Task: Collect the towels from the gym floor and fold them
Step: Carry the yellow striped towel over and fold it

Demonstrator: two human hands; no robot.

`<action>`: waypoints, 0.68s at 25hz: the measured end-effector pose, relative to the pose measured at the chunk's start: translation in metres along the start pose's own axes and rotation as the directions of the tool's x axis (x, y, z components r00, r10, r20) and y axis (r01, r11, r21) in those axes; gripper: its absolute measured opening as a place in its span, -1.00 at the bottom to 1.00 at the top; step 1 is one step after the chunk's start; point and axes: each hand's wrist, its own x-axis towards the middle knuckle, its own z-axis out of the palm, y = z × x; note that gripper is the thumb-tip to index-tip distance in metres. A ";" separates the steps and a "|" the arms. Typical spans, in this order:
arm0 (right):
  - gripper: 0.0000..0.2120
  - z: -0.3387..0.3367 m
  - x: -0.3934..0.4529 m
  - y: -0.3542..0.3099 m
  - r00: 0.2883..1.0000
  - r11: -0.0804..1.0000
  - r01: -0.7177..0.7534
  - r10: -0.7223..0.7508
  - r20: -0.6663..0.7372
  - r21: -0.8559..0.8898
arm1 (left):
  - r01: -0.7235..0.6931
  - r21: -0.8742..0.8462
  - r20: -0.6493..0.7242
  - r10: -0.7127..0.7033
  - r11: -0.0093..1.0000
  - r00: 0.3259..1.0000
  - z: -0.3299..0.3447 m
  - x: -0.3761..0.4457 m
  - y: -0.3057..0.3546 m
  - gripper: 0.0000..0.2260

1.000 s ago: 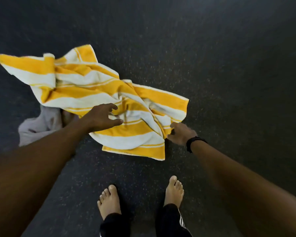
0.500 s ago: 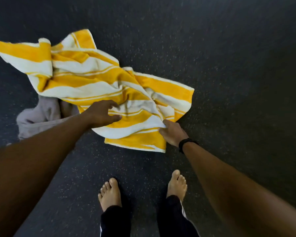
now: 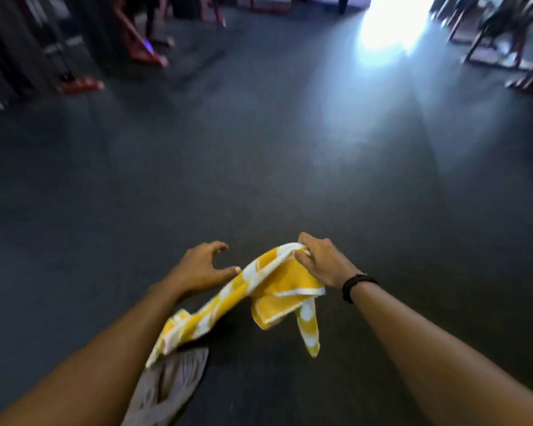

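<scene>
One hand only is holding the striped towel (image 3: 277, 284), so I'm judging it likely to slip or drag.

I'm seeing my right hand (image 3: 323, 262) gripping a bunched end at about five o'clock from frame centre, while my left hand (image 3: 200, 265) is hovering just beside it at seven o'clock, fingers spread and curved, holding nothing. Yellow-and-white cloth is hanging twisted and crumpled, trailing toward seven o'clock over a grey towel (image 3: 170, 382) by my left forearm. If I'm pulling up now, the tail may be snagging that grey one on the dark gym floor (image 3: 259, 167).
</scene>
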 end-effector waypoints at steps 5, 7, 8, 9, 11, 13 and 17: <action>-0.84 -0.216 -0.036 -0.079 0.972 0.987 0.098 -0.122 -0.199 -0.125 | -0.097 -0.029 -0.139 0.092 0.995 0.986 -0.133 -0.062 0.136 -0.38; -0.79 -0.288 -0.062 -0.097 0.962 0.972 0.064 -0.120 -0.244 -0.226 | -0.160 -0.017 -0.179 0.154 0.987 0.972 -0.173 -0.081 0.183 -0.37; -0.81 -0.319 -0.074 -0.104 0.960 0.961 0.053 -0.124 -0.249 -0.272 | -0.189 -0.019 -0.193 0.182 0.982 0.964 -0.187 -0.086 0.203 -0.37; -0.84 -0.346 -0.084 -0.108 0.956 0.952 0.055 -0.137 -0.259 -0.300 | -0.223 -0.017 -0.207 0.215 0.975 0.955 -0.199 -0.092 0.222 -0.36; -0.90 -0.406 -0.118 -0.122 0.940 0.938 0.019 -0.135 -0.314 -0.347 | -0.299 -0.006 -0.238 0.289 0.954 0.927 -0.219 -0.104 0.267 -0.37; -0.90 -0.458 -0.155 -0.129 0.913 0.932 -0.038 -0.114 -0.393 -0.359 | -0.376 0.011 -0.271 0.364 0.927 0.891 -0.235 -0.117 0.312 -0.38; -0.94 -0.530 -0.229 -0.134 0.853 0.903 -0.155 -0.082 -0.515 -0.401 | -0.481 0.016 -0.288 0.465 0.877 0.837 -0.262 -0.136 0.378 -0.37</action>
